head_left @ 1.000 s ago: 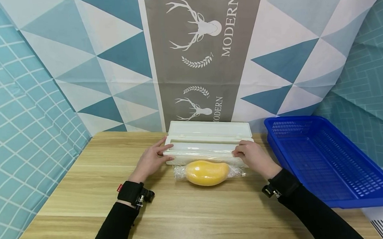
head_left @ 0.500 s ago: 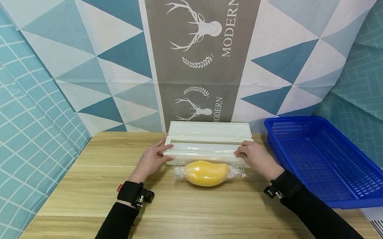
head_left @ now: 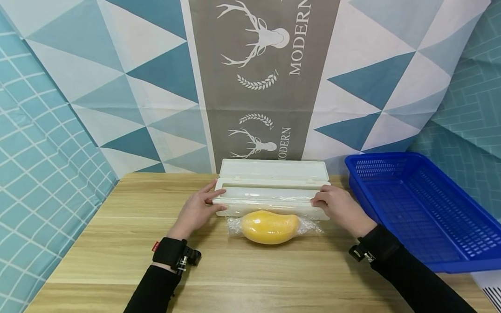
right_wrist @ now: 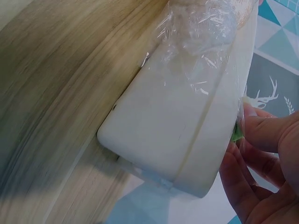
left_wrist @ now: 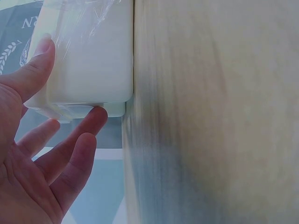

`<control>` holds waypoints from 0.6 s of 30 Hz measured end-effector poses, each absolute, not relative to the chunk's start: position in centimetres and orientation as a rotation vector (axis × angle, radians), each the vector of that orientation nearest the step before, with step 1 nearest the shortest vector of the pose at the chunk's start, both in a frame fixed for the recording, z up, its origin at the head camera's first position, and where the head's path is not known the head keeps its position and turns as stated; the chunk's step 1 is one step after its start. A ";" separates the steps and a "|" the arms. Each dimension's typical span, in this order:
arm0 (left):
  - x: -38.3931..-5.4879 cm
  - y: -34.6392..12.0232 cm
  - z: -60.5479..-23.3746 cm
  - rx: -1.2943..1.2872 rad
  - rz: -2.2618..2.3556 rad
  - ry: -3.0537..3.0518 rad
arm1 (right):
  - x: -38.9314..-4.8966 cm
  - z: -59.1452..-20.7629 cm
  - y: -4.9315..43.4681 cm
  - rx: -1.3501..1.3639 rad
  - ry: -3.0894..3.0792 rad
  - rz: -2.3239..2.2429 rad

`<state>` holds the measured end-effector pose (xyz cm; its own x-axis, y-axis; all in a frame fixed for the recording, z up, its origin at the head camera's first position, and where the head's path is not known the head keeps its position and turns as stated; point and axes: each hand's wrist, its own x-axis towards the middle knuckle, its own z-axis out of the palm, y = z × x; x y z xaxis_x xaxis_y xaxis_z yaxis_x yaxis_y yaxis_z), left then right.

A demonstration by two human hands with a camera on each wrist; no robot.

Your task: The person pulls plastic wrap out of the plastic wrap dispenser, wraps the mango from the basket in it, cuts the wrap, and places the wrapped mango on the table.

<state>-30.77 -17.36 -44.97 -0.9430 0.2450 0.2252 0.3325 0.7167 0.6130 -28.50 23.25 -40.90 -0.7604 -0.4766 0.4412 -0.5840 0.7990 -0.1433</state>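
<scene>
A white cling film dispenser (head_left: 273, 205) lies across the far part of the table with its lid (head_left: 274, 170) tipped back and a roll inside. My left hand (head_left: 196, 211) grips its left end; the left wrist view has the thumb on the box (left_wrist: 93, 60) and fingers around its end. Near the right end, my right hand (head_left: 340, 208) pinches a small green slide cutter (right_wrist: 237, 133) at the box's edge, mostly hidden by thumb and fingers. Clear film (right_wrist: 205, 37) drapes down the front to a yellow mango (head_left: 270, 227), wrapped with crumpled film at both ends.
A blue plastic basket (head_left: 406, 257) stands to the right, close beside my right forearm. Behind the dispenser rises a patterned cloth backdrop (head_left: 252, 95). Wooden tabletop (head_left: 256, 287) spreads in front of the mango.
My right hand has slid a little to the right along the dispenser's edge. The left hand, dispenser and mango hold their places.
</scene>
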 end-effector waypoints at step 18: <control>-30.9 -17.5 -45.1 -0.473 -1.048 -2.793 | -28.2 -41.1 24.6 0.796 -2.537 0.346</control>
